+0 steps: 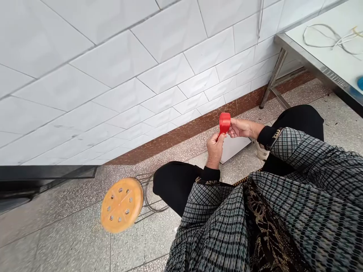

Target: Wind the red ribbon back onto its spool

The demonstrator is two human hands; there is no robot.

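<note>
L hand [215, 148] pinches lower end of red ribbon [225, 121], thumb on top; ribbon's looped over on itself, sitting mid-scene just above that hand. R hand [241, 128] has fingers curled in, touching ribbon's R edge; can't tell if it's gripping or just steadying. Hands close tog., ribbon btwn them, out in front of the person's knees, w/ white board [236, 149] on floor [85, 234] below. Pale thing, partly hidden, by R sleeve [295, 145]; can't tell what.

Orange stool [121, 206] w/ round holes in seat, near L, well apart from hands; wire legs [150, 196] run R toward L knee [172, 181]. Far R: table [312, 62] w/ metal edge, loose cable [340, 39] on top, blue thing [360, 83] cut off at R edge of view. White tiled wall [170, 79] at far side, brown skirting [170, 141] along its foot.
</note>
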